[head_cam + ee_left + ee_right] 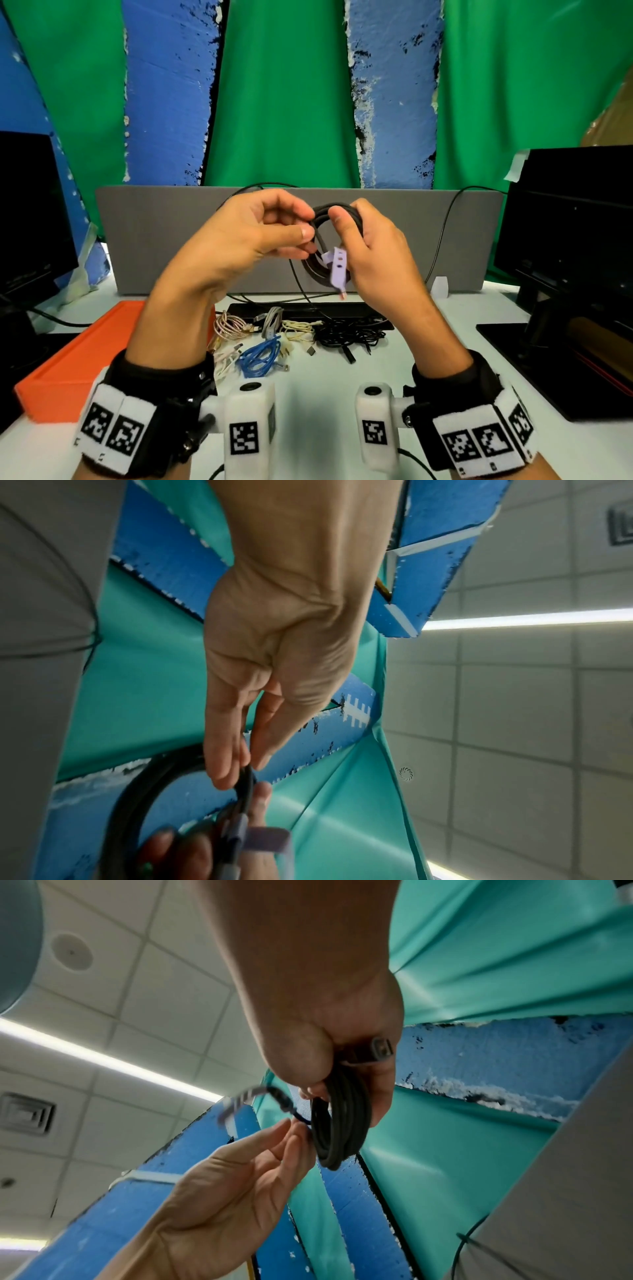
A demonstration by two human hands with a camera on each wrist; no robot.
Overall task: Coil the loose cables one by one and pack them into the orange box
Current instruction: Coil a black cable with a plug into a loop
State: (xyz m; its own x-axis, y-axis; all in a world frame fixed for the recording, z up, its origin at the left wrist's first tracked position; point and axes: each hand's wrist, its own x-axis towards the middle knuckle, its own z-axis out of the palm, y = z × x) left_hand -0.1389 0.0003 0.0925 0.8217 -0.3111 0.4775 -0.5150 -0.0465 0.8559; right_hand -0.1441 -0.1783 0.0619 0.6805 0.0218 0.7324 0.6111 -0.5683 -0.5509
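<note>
Both hands are raised above the table with a coiled black cable (321,219) between them. My right hand (349,226) grips the coil's right side, thumb in front; the right wrist view shows the coil (339,1123) and a plug (380,1047) in that fist. My left hand (306,224) pinches a strand on the coil's left side, also seen in the left wrist view (240,764). A lilac strap (337,265) wraps the coil's lower part, its end hanging loose. The orange box (85,349) lies at the lower left. Several loose cables (260,356) sit beneath the hands.
The pile holds a blue cable, a gold braided cable (229,325), a pale cable (298,330) and a tangled black cable (346,332). A grey divider panel (171,240) stands behind. Dark monitors (575,222) flank the table on both sides.
</note>
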